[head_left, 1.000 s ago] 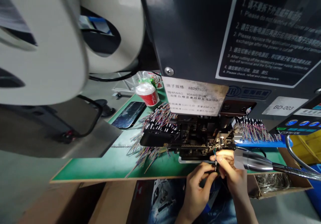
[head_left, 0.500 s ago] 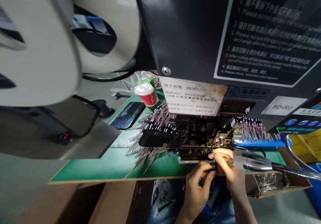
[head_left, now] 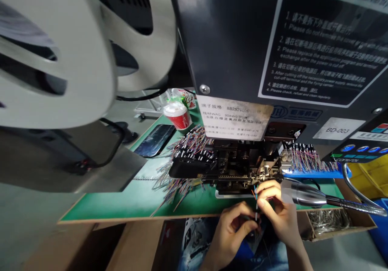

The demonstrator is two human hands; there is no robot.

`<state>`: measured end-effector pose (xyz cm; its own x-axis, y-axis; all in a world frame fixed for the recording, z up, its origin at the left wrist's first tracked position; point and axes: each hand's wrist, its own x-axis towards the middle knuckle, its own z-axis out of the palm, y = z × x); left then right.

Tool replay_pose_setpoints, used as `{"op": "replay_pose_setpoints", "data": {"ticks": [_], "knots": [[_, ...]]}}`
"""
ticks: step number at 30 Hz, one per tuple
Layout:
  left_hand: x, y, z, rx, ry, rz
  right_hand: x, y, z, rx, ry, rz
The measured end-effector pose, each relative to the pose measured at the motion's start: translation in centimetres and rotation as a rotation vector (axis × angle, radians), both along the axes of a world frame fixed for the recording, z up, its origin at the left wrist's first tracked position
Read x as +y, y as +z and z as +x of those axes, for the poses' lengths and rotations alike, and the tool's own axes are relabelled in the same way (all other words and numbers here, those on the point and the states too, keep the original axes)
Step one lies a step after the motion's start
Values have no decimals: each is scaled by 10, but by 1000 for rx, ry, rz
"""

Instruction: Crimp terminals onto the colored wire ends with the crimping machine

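A thin cable with fanned coloured wire ends [head_left: 255, 192] stands between my hands, just below the machine's metal terminal head [head_left: 266, 173]. My right hand [head_left: 274, 206] pinches the wires near their tips, thumb and forefinger together. Lower down and to the left, my left hand [head_left: 235, 228] has its fingers closed round the cable's dark and white lower part [head_left: 256, 216]. The large dark machine [head_left: 230, 40] fills the upper right, with a paper label on its lower edge. Neither hand visibly touches the terminal head.
Bundles of coloured wires [head_left: 194, 141] lie left of the machine, more on a blue tray [head_left: 309, 174] at right. A phone [head_left: 156, 140] and red cup [head_left: 178, 115] sit on the green table [head_left: 106, 202]. A metal flexible lamp arm [head_left: 306, 194] reaches in beside my right hand.
My left hand has moved slightly down and left. The wire tips have come away from the terminal head and now show fanned out below it. The reels at upper left appear shifted and turned.
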<state>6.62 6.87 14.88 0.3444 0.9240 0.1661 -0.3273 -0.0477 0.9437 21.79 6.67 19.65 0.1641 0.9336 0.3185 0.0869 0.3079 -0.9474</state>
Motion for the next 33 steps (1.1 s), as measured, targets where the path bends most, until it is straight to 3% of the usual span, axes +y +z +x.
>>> {"op": "replay_pose_setpoints", "data": {"ticks": [2,5,10,15,25,33], "knots": [[1,-3,-2,-38,-59,-39,-2,2,2,68,69,-63],[3,2,0,-49,-50,-40,-3,1,1,123,64,-156],[8,14,10,108,180,135,2,-5,-3,180,-18,-182],[10,10,17,219,338,314,5,-5,-6,233,-54,-207],[10,13,18,258,389,384,6,-2,-5,219,-94,-229],[10,12,16,248,368,334,6,-11,-5,133,-73,-204]]}}
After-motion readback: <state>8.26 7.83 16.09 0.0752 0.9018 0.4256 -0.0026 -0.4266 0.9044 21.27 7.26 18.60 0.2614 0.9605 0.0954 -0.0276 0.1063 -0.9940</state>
